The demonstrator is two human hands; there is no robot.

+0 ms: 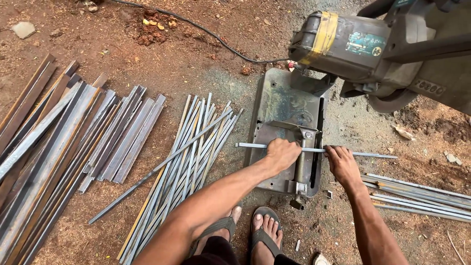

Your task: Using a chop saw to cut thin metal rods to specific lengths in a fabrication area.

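Head view: left hand point(282, 154) and right hand point(341, 162) both clenched around thin steel bar point(314, 149) across saw base point(274, 108).

A chop saw base point(274, 105) sat on the ground right of centre, with the saw head point(387, 46) raised over its upper right corner. A thin bar point(314, 150) lay across the base from left to right, under the left hand point(280, 154) at mid-base and the right hand point(341, 164) at the base's right edge. Left of the base lay a pile of thin rods point(189, 162); further left, flat strips point(59, 147) filled the frame's left side. Cut bars point(417, 194) lay at lower right. A cable point(206, 32) ran across the top towards the saw. Two sandalled feet point(252, 230) stood below the base
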